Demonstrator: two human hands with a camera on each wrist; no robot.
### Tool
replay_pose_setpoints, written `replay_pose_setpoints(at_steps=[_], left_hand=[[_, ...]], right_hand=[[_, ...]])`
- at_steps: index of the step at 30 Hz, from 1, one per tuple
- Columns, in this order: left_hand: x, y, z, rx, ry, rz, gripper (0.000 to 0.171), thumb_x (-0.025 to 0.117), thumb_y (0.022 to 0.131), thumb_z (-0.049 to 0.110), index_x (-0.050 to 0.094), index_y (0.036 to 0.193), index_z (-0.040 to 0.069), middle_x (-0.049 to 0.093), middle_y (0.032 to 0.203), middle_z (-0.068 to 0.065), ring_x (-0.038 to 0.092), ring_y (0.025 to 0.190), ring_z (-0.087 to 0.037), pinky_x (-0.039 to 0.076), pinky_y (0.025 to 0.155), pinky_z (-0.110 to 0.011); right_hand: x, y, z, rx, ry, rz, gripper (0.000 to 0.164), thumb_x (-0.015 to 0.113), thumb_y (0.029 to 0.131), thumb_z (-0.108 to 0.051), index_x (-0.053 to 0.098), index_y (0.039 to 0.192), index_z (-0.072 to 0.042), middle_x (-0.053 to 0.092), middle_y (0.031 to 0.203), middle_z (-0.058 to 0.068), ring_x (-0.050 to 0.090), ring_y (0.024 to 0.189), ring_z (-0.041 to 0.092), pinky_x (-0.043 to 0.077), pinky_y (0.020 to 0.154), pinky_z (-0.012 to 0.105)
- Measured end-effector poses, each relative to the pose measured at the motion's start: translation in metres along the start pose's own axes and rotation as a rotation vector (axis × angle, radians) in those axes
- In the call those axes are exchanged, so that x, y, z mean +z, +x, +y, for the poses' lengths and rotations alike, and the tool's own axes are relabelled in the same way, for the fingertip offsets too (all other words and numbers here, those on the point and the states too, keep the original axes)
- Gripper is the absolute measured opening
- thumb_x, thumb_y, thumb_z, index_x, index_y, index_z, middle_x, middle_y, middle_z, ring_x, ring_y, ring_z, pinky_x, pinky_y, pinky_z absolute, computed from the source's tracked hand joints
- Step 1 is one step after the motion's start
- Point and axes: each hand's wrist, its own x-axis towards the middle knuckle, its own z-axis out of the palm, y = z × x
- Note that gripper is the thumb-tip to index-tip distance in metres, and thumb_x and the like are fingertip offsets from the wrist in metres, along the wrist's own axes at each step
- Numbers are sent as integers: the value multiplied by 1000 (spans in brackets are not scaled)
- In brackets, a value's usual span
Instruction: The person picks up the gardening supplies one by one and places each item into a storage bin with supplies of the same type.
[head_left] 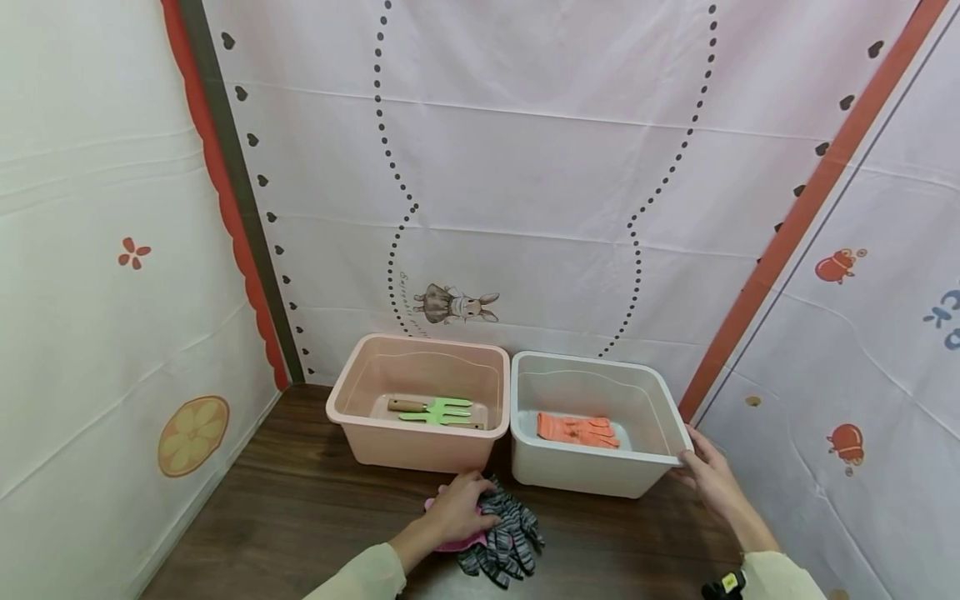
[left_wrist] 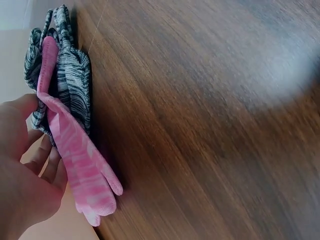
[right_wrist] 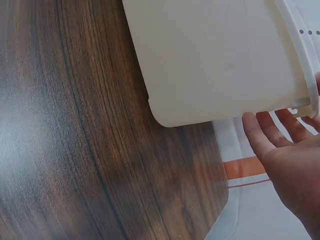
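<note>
On the dark wooden table [head_left: 277, 500], two boxes stand side by side against the hanging cloth [head_left: 525, 167]. The person's left hand [head_left: 457, 508] is in front of them, near the gap between the boxes, and it grasps the striped gloves [head_left: 512, 533] together with a pink glove [left_wrist: 80, 160]. From the left wrist view I see the thumb at the near side of the fabric and the other fingers behind it, so it is a pinch. The pink glove lies along the black and grey ones, its fingers pointing away from them. Whether this bundle rests fully on the table, I cannot tell.

The right hand [head_left: 705, 471] grasps the white box [head_left: 585, 479] by the rim, at its right end, with the fingers bent under the edge from outside. Inside this box, on the bottom, lie orange gloves [head_left: 576, 430]. The pink box [head_left: 423, 446], just to the left, contains green garden tools [head_left: 435, 414] with brown handles; at least one is a fork. Both sleeves [head_left: 367, 575] are pale, and a black strap [head_left: 723, 586] is at the right wrist.
</note>
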Motion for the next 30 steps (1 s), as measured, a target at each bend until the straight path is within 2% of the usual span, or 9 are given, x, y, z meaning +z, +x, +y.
replay_pose_setpoints(at_steps=[6, 12, 20, 24, 30], left_hand=[[3, 2, 0, -3, 23, 21, 29, 85, 88, 38, 79, 109, 20, 62, 107, 5, 59, 108, -19, 54, 95, -42], [6, 2, 0, -9, 19, 59, 22, 86, 86, 35, 79, 101, 20, 60, 101, 7, 59, 103, -17, 55, 89, -39], [4, 4, -2, -4, -7, 79, 16, 84, 85, 32, 79, 98, 22, 63, 101, 7, 62, 99, -16, 56, 88, -39], [2, 5, -2, -2, -27, 86, 14, 83, 87, 30, 79, 98, 22, 64, 100, 8, 63, 97, -15, 57, 85, -38], [-1, 7, 2, 18, -63, 135, 11, 83, 90, 26, 77, 98, 22, 65, 98, 9, 66, 95, -15, 58, 81, -38]], right_hand=[[0, -1, 0, 24, 53, -7, 67, 40, 109, 1, 7, 166, 6, 15, 167, 39, 60, 99, -8, 59, 97, 39], [1, -2, 3, 59, 91, 17, 62, 44, 113, -6, 12, 164, 8, 24, 161, 38, 63, 97, -4, 58, 100, 39], [1, -2, 6, 73, 111, 32, 62, 50, 114, -15, 18, 162, 8, 32, 157, 34, 64, 99, -3, 56, 103, 42], [2, -1, 6, 83, 123, 38, 63, 51, 114, -17, 18, 163, 6, 31, 159, 33, 63, 100, -5, 55, 105, 43], [1, -2, 6, 84, 155, 44, 65, 52, 113, -16, 17, 162, 8, 31, 158, 33, 64, 100, -5, 55, 105, 44]])
